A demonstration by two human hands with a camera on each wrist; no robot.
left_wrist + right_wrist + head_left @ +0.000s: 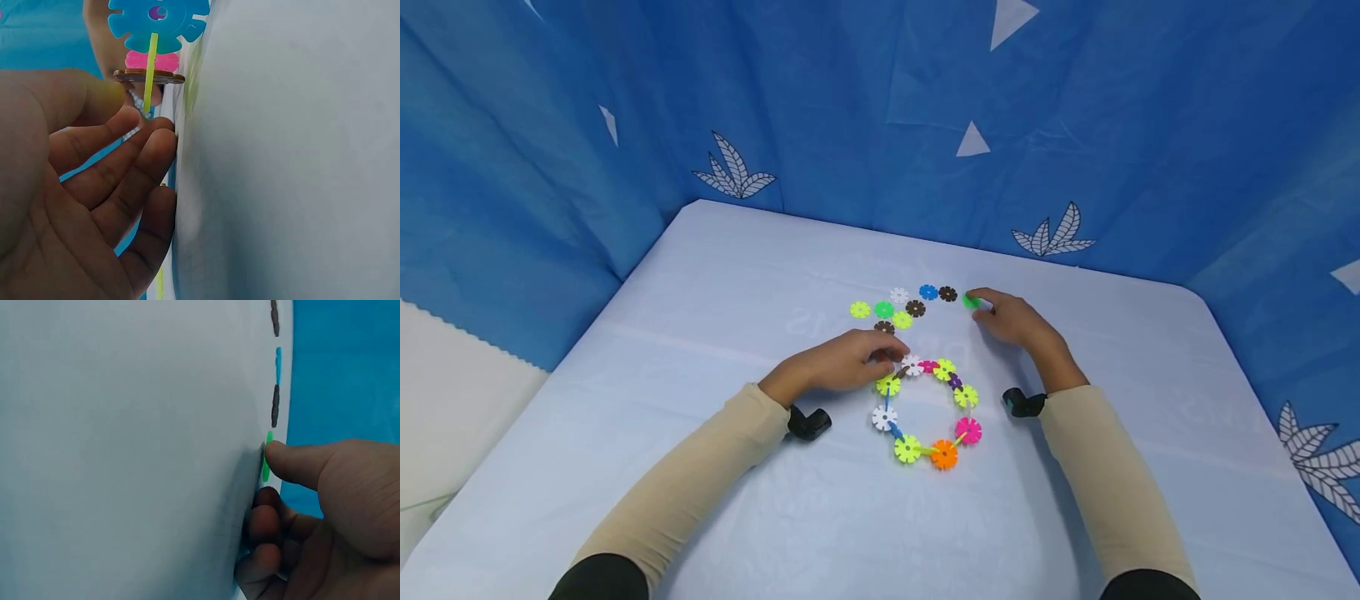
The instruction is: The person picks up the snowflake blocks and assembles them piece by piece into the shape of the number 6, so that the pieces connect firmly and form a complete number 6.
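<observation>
Flower-shaped plastic discs, slotted into one another, form a ring (967,431) on the table. My left hand (853,360) is at its upper left, fingertips beside a white disc (912,365). In the left wrist view a brown disc (150,76) stands next to the thumb, with a blue disc (159,19) behind; the fingers are loosely bent, nothing visible between them. Beyond the ring, my right hand (1017,321) reaches a loose green disc (972,301). A fingertip touches that disc, which appears flat on the table; the thumb partly hides it in the right wrist view.
Several loose discs lie behind the ring, among them a blue one (928,292), a dark brown one (948,294) and a yellow one (860,309). A white cloth covers the table (760,533). Blue curtains (865,100) hang behind its far edge.
</observation>
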